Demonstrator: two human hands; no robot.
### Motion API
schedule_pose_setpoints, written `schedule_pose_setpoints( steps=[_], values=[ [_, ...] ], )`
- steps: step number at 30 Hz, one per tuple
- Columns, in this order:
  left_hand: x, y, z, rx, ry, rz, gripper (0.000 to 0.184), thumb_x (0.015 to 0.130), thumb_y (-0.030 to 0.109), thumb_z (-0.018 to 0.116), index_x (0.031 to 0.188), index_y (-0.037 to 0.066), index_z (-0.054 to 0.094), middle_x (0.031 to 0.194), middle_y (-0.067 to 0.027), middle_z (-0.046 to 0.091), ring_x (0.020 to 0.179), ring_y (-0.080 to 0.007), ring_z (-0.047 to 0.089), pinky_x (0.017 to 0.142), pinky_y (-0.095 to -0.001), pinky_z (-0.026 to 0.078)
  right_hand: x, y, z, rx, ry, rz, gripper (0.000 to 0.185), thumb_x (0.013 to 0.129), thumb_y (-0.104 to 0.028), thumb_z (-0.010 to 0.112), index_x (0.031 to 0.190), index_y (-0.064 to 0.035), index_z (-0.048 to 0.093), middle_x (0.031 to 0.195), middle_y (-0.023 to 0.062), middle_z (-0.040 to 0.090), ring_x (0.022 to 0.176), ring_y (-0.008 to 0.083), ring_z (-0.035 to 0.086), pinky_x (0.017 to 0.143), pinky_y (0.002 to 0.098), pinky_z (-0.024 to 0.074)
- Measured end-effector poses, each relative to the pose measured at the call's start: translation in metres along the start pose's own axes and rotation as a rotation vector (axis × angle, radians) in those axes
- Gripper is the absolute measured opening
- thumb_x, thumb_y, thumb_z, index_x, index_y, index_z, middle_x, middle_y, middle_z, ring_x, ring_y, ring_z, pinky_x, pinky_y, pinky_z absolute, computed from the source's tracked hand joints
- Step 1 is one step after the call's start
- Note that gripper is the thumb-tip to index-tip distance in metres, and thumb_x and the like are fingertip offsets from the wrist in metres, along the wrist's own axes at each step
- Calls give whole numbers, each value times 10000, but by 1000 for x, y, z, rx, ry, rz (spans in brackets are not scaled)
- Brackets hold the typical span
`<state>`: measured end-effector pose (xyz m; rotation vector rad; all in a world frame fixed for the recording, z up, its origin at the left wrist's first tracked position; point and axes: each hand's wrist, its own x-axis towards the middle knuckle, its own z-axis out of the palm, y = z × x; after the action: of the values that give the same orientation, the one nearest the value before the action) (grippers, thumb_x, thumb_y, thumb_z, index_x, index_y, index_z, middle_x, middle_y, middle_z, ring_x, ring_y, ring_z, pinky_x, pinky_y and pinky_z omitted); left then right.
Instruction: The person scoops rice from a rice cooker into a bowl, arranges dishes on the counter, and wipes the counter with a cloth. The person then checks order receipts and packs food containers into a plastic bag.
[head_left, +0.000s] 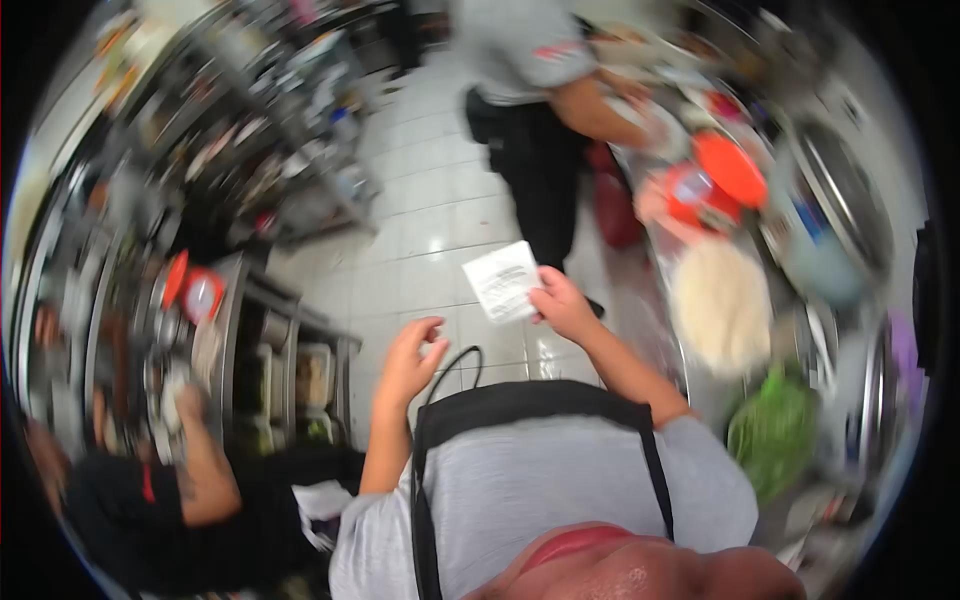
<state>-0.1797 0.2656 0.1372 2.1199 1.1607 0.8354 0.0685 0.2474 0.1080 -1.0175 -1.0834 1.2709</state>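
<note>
A small white paper slip (502,282) with dark printed lines is pinched at its right edge between the thumb and fingers of my right hand (563,304). The slip hangs over the tiled floor in the middle of the view; its print is too small to read. To the left of the slip, my left hand (412,352) is raised with its fingers apart and slightly curled, holding nothing. A gap separates it from the slip.
One co-worker (520,60) stands ahead at the right counter, another (140,500) at the lower left. The right counter holds a red-orange tub (700,195), a pale round mass (722,305) and a green bag (775,435). Metal shelving (235,340) lines the left.
</note>
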Motion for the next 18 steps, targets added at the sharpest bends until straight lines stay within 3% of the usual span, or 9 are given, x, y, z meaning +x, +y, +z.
schedule_pose_setpoints(
  steps=[3, 9, 13, 18],
  values=[
    [-5, -8, -11, 34, 12, -50, 266, 728, 165, 582, 966, 60, 529, 855, -95, 552, 740, -210, 546, 654, -304, 445, 33, 11, 19, 68, -113, 40, 231, 817, -67, 424, 1037, 2, 433, 857, 49, 556, 610, 57, 493, 480, 182, 413],
    [-47, -44, -57, 123, 160, -300, 288, 753, 224, 549, 997, 74, 518, 871, -97, 545, 769, -224, 540, 670, -313, 436, 79, 54, 111, 37, -526, 204, 231, 825, -78, 424, 1040, 7, 429, 854, 58, 557, 624, 57, 499, 478, 174, 407],
    [-104, -60, -93, 170, 384, -432, 323, 751, 201, 552, 1033, 52, 498, 918, -123, 530, 824, -239, 546, 719, -312, 438, 99, 75, 186, -67, -824, 201, 272, 815, -76, 416, 1079, -12, 419, 897, 72, 546, 664, 88, 531, 500, 197, 453],
    [-180, -75, -159, 325, 832, -483, 330, 733, 201, 565, 1016, 48, 493, 878, -106, 526, 759, -206, 566, 667, -303, 450, 120, 74, 308, 47, -1022, 105, 268, 795, -38, 411, 1063, -17, 410, 885, 71, 539, 622, 84, 500, 469, 188, 412]
  ],
)
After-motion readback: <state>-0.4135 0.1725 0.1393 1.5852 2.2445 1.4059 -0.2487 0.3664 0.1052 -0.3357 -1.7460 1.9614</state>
